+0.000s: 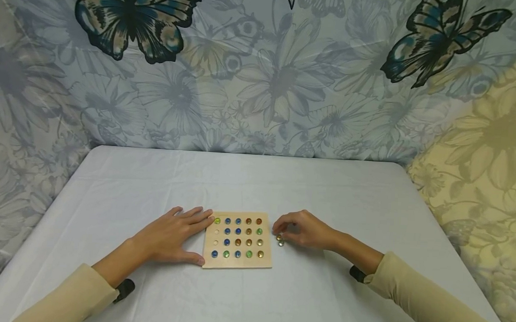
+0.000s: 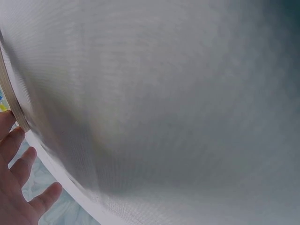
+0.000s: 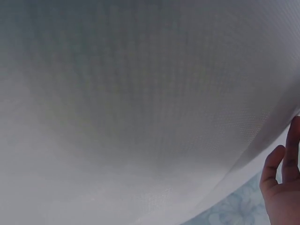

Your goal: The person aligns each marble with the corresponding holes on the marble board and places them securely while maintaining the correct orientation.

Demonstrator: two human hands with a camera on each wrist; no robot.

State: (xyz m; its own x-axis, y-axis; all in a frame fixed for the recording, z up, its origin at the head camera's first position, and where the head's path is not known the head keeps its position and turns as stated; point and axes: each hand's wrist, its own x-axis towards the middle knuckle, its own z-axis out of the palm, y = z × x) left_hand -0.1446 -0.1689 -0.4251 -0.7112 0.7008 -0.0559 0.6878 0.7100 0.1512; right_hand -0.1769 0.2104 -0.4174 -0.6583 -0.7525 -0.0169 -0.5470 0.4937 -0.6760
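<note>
A light wooden board [image 1: 249,264] with rows of round hollows lies on the white-covered table. Most hollows hold glass marbles in blue, green and amber; two in the left column are bare. My left hand [image 1: 172,234] is spread along the board's left side, fingertips on the upper left edge and thumb at the lower left corner. In the left wrist view its fingertips meet the board's edge [image 2: 11,98]. To the right of the board, my right hand [image 1: 304,230] has bent fingers lowered beside two loose marbles [image 1: 281,243]. Whether it pinches one is hidden.
A white cloth [image 1: 188,177] covers the table. Behind it hangs a fabric [image 1: 283,85] printed with butterflies and flowers, which continues down both sides. A dark wrist band piece [image 1: 124,289] shows under each sleeve.
</note>
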